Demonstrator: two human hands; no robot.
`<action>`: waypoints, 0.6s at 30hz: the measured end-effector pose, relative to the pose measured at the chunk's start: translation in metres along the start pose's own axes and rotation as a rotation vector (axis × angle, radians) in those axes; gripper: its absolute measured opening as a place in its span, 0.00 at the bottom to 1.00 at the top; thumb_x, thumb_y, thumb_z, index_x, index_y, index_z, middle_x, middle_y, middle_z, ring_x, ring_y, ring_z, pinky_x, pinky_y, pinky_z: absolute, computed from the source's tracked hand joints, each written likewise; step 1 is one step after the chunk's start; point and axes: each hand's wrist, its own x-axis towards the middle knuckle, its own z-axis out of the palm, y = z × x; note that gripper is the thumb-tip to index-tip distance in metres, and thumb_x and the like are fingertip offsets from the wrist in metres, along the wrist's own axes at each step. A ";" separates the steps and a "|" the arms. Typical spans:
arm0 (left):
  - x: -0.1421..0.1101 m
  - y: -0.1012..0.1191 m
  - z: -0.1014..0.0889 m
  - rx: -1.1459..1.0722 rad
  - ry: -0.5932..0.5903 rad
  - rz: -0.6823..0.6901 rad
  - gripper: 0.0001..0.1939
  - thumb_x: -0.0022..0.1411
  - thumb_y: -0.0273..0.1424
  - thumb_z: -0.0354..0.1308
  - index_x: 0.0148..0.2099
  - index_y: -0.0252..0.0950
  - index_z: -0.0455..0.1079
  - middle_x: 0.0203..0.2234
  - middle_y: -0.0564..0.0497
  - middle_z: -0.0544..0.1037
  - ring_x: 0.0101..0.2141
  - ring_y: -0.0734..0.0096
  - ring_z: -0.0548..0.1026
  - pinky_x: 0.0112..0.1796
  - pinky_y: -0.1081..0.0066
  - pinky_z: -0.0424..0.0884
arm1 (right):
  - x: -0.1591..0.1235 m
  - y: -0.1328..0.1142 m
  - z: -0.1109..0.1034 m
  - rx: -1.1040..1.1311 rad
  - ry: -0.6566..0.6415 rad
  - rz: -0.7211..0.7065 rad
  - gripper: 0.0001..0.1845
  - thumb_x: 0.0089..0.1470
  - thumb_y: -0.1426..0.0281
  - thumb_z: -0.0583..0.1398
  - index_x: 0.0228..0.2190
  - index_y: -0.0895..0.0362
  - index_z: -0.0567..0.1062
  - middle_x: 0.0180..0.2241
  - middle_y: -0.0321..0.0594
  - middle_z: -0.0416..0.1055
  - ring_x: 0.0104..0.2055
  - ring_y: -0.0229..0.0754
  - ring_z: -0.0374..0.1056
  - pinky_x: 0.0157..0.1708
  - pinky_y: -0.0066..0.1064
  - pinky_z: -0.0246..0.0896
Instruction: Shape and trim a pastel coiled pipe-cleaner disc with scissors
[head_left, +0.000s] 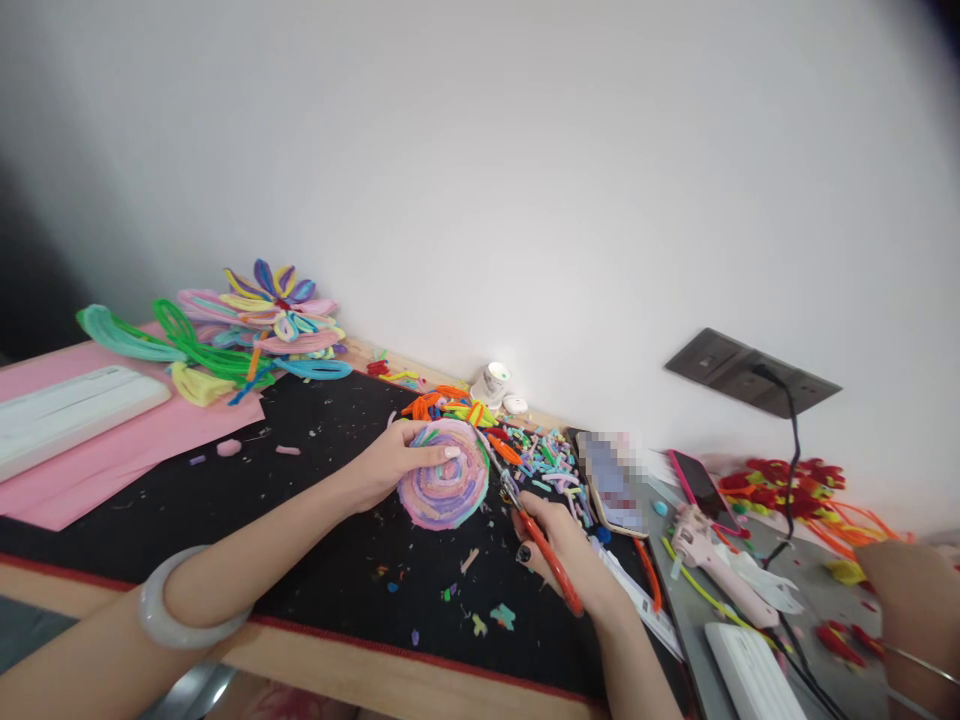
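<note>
My left hand point(382, 465) grips the left side of a round pastel disc point(442, 495), coiled in pink, lilac and blue fuzzy stems. Its thumb lies across the top of the disc. In my right hand point(551, 540) is a red-handled tool point(551, 565) with long narrow metal jaws. The jaws are at the disc's right edge; whether they touch it I cannot tell. Behind the disc lie orange and yellow fuzzy pieces point(450, 402). To its right is a heap of short pastel clippings point(555, 460). Both hands are over a black mat point(322, 570).
Fuzzy-stem flowers point(277, 310) and pink paper point(82, 490) lie at left. A phone point(615, 490) lies right of the clippings. Farther right are a pink glue gun point(712, 560), a power bank point(750, 670), a cable point(791, 480) and another person's arm point(915, 600).
</note>
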 end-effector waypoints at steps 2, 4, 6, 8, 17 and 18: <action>-0.001 0.001 -0.001 0.000 -0.024 -0.012 0.12 0.44 0.32 0.71 0.32 0.32 0.78 0.26 0.50 0.82 0.26 0.71 0.77 0.34 0.72 0.74 | 0.000 -0.005 0.001 0.011 -0.016 -0.010 0.30 0.50 0.39 0.52 0.24 0.54 0.57 0.22 0.30 0.51 0.24 0.35 0.44 0.22 0.28 0.42; -0.001 0.001 -0.001 0.007 -0.042 -0.030 0.12 0.44 0.32 0.72 0.32 0.32 0.78 0.26 0.50 0.82 0.26 0.71 0.77 0.32 0.73 0.73 | 0.001 -0.007 0.002 0.016 -0.025 -0.016 0.31 0.49 0.38 0.50 0.25 0.54 0.57 0.22 0.30 0.52 0.25 0.35 0.44 0.23 0.29 0.42; -0.002 0.002 -0.001 0.012 -0.045 -0.043 0.12 0.44 0.32 0.72 0.32 0.31 0.78 0.25 0.50 0.82 0.25 0.72 0.77 0.31 0.74 0.73 | 0.001 -0.007 0.002 0.014 -0.025 -0.010 0.31 0.49 0.38 0.50 0.24 0.54 0.56 0.22 0.30 0.51 0.25 0.35 0.43 0.23 0.29 0.42; -0.002 0.002 -0.001 0.016 -0.054 -0.047 0.11 0.44 0.31 0.72 0.32 0.31 0.79 0.25 0.50 0.82 0.25 0.72 0.77 0.31 0.74 0.73 | 0.001 -0.005 0.003 0.010 -0.018 0.012 0.31 0.50 0.38 0.50 0.23 0.54 0.55 0.22 0.29 0.49 0.25 0.35 0.42 0.23 0.29 0.40; -0.003 0.003 -0.001 0.007 -0.100 -0.055 0.10 0.47 0.30 0.70 0.33 0.31 0.79 0.25 0.50 0.82 0.25 0.73 0.77 0.31 0.76 0.72 | 0.000 0.000 0.002 -0.006 -0.002 0.039 0.29 0.52 0.42 0.52 0.22 0.54 0.54 0.21 0.28 0.46 0.24 0.34 0.41 0.23 0.28 0.37; -0.002 0.003 -0.001 0.002 -0.097 -0.054 0.11 0.46 0.30 0.71 0.33 0.31 0.79 0.25 0.50 0.82 0.25 0.73 0.77 0.30 0.76 0.72 | 0.000 -0.002 0.002 0.001 -0.010 0.037 0.29 0.51 0.41 0.52 0.22 0.54 0.54 0.21 0.28 0.46 0.24 0.34 0.41 0.23 0.28 0.38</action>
